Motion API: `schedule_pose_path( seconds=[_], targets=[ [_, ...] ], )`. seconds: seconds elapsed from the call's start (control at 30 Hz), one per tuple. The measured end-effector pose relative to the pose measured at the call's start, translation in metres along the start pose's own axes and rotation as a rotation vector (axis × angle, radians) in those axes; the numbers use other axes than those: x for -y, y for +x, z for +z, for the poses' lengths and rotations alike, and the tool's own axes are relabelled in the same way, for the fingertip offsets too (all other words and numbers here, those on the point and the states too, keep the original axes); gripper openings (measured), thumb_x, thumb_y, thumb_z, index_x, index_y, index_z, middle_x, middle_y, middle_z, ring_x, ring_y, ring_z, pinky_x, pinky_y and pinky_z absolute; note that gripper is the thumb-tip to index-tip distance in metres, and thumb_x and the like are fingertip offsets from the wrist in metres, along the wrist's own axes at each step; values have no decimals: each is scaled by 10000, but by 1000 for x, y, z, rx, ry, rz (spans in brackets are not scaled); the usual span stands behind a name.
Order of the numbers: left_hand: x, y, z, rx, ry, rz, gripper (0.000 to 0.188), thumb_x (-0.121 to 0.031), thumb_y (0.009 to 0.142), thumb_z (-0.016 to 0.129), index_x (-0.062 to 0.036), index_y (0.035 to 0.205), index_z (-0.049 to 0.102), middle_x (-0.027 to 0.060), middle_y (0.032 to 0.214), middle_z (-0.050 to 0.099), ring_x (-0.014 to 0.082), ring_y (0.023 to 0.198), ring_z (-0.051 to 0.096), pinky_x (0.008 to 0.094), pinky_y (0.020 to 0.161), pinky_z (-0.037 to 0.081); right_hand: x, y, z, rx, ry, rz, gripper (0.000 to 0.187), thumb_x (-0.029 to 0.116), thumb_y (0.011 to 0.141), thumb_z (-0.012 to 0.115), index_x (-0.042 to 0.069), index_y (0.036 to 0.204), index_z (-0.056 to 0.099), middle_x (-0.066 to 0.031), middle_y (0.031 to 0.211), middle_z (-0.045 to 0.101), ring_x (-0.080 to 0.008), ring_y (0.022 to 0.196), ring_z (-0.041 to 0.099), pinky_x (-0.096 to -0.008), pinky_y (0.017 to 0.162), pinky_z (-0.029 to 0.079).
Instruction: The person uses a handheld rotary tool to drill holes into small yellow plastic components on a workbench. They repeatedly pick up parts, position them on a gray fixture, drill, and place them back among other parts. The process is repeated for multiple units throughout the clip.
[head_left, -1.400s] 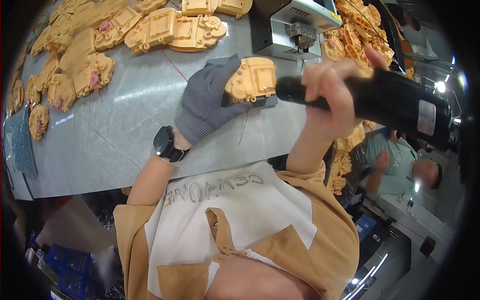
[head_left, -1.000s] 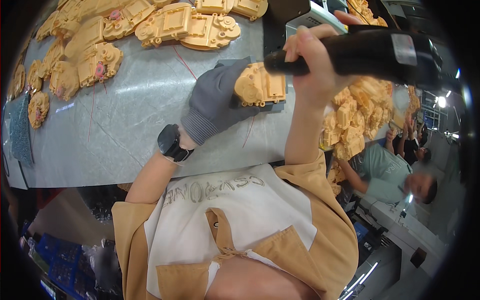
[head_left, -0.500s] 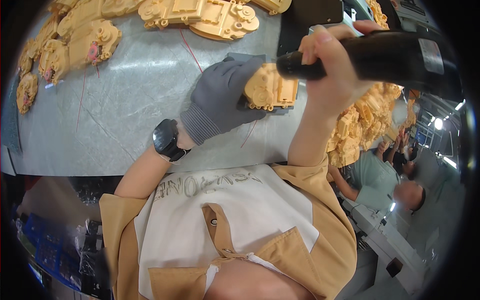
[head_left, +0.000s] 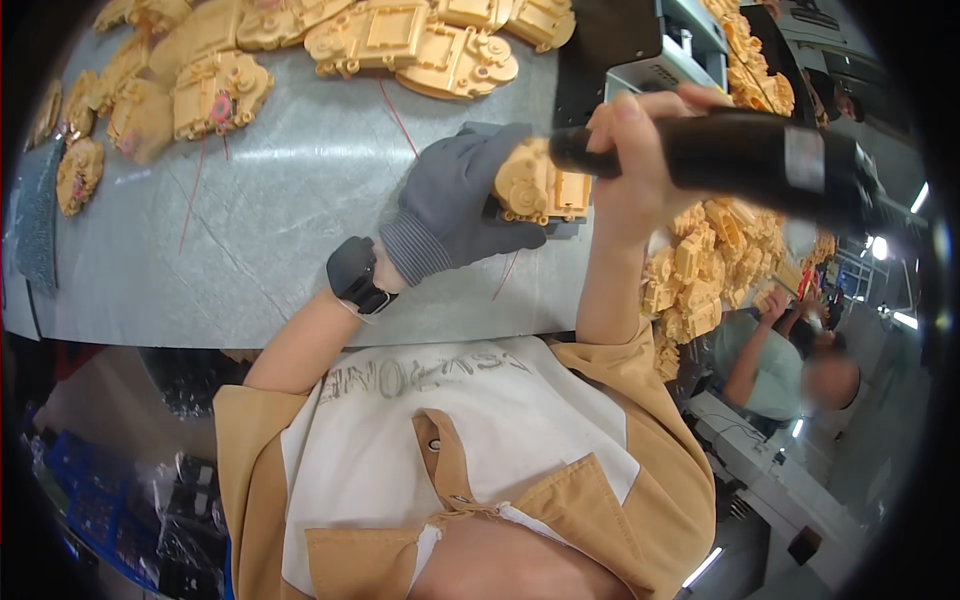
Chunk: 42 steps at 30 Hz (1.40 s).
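Note:
My left hand [head_left: 455,195], in a grey knit glove, holds a yellow-orange plastic housing [head_left: 535,185] by its left side. The housing lies on a dark grey block [head_left: 568,229], partly hidden under glove and part. My bare right hand [head_left: 640,160] is wrapped round a black electric screwdriver [head_left: 735,155], held nearly level above the housing's right side. Its narrow front end points left, over the housing's upper edge. Whether its bit touches the housing cannot be made out.
Several yellow-orange housings [head_left: 365,38] line the table's [head_left: 270,240] far side, some with red wires. A heap of similar parts [head_left: 715,255] lies to the right. A grey-and-black device [head_left: 665,70] stands at the back. Another person [head_left: 765,365] sits at the right.
The view has shifted a little, so the table's parts appear farther right. The screwdriver's front end sits slightly lower against the housing. Both hands keep their hold.

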<state>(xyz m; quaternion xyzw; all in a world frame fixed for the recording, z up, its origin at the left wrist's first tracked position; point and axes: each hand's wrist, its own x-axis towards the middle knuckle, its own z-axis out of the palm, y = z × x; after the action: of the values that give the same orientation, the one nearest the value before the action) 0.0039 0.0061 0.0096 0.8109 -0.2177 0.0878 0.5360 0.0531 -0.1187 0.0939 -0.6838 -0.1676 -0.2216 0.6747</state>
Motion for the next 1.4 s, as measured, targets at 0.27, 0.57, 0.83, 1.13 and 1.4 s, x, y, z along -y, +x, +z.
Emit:
schedule_pose_path(
  seconds=[0.27, 0.57, 0.83, 1.13, 1.4],
  targets=[
    [-13, 23, 9, 96, 42, -375, 684, -411, 792, 592, 5, 1284, 364, 206, 1071, 595, 294, 897, 605, 354, 789, 477, 59, -40, -74, -360, 453, -31, 379, 77, 771, 471, 79, 1146, 418, 0, 618, 389, -114, 529, 424, -300, 587, 394],
    [-68, -4, -22, -353, 127, 257, 594, 89, 554, 659, -111, 1105, 560, 59, 941, 538, 247, 869, 501, 328, 762, 421, 75, -70, -119, -419, 486, -38, 385, 100, 790, 463, 72, 1174, 460, -15, 647, 381, -115, 531, 417, -317, 610, 372],
    [-76, -239, -171, -1251, -122, -491, 443, -102, 873, 507, 27, 1270, 356, 167, 1135, 534, 250, 988, 572, 351, 825, 490, 15, -69, -121, -448, 231, 82, 482, 60, 787, 496, 40, 1231, 310, -30, 671, 450, -123, 545, 450, -321, 608, 401],
    [29, -376, -161, -1057, 708, -1584, 692, -300, 612, 724, 13, 1181, 483, 201, 1266, 463, 307, 1147, 470, 350, 961, 383, 12, -67, -99, -483, 177, 125, 482, 30, 757, 514, 36, 1202, 330, -26, 645, 450, -119, 525, 448, -308, 603, 412],
    [-5, -22, -152, -176, 1167, -443, 537, -247, 731, 586, -108, 1231, 449, 119, 1207, 481, 281, 1099, 433, 384, 927, 322, 27, -80, -110, -537, 170, 103, 466, 10, 756, 509, 19, 1188, 336, -35, 624, 448, -129, 511, 446, -313, 583, 404]
  ],
)
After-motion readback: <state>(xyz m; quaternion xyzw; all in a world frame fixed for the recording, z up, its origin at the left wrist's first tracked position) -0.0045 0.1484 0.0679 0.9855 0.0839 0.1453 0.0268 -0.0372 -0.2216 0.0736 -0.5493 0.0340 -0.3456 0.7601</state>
